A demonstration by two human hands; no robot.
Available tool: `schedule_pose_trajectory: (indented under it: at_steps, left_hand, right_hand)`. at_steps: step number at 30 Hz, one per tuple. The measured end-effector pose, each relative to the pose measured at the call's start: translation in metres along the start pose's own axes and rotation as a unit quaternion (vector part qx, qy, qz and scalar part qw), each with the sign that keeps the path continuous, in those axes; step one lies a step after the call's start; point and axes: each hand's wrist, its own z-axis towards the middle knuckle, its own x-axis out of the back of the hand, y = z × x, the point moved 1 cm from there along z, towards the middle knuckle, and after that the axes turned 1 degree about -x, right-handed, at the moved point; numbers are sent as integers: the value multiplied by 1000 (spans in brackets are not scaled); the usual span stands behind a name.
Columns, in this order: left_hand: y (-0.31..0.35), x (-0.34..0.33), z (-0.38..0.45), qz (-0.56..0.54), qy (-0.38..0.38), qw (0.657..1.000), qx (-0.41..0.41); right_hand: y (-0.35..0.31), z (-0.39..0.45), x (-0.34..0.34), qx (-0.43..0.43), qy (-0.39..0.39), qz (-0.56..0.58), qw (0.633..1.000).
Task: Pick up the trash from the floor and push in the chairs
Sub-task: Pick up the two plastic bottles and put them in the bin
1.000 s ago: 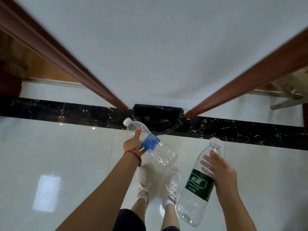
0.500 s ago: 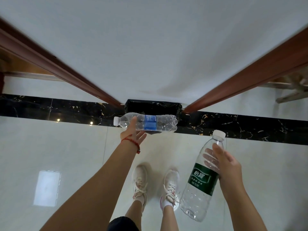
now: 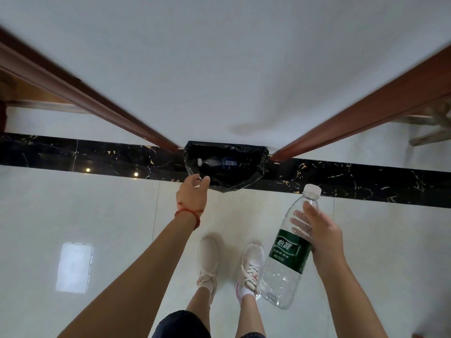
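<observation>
A bin lined with a black bag [image 3: 253, 175] stands on the floor against a white wall. A small clear bottle with a blue label [image 3: 219, 162] shows blurred inside the bag's mouth. My left hand [image 3: 192, 195] hovers just in front of the bin's near rim, fingers loosely curved, holding nothing. My right hand [image 3: 322, 236] grips a large clear empty bottle with a green label and white cap [image 3: 290, 250], tilted cap-up, to the right of my feet.
I stand on glossy white floor tiles with a black marble strip [image 3: 366, 176] along the wall. Brown wooden frames [image 3: 97, 98] run diagonally on both sides of the white wall. Part of a light wooden chair [image 3: 434, 128] shows at the far right.
My left hand has let go of the blue-label bottle, which has dropped into the black bag. My right hand has kept the green-label bottle in about the same place.
</observation>
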Motion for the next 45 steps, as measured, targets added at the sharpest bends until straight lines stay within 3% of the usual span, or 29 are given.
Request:
schedule_pose_trajectory:
  at_steps: [3,5,15,22,28,33,37,42,45]
  left_hand:
    - [-7,10,-16,129,-18,982,-139]
    - [-13,19,-23,195,-34,962,-187]
    - [-30,51,-27,257,-22,937,-236]
    - [-34,59,-15,259,-10,932,-253]
    - [-31,60,-15,257,-22,937,-236]
    - [-26,65,-24,274,-29,932,-235]
    - [-15,74,-44,286,-26,924,-252]
    - [11,92,-79,295,-4,911,-289]
    - [27,102,-103,306,6,902,-305]
  right_hand:
    - [7,6,-12,-37,8,40,998]
    - [13,11,-23,-62,23,82,994]
    - [18,43,-105,-106,124,172,972]
    - [-1,59,-145,-83,119,195,970]
    - [13,61,-138,-95,59,39,993]
    - [20,31,-123,58,20,-155,986]
    - [12,-8,-103,218,-3,-301,928]
    - [-7,-46,-75,352,-17,-504,789]
    - [-23,-74,-58,408,2,-541,735]
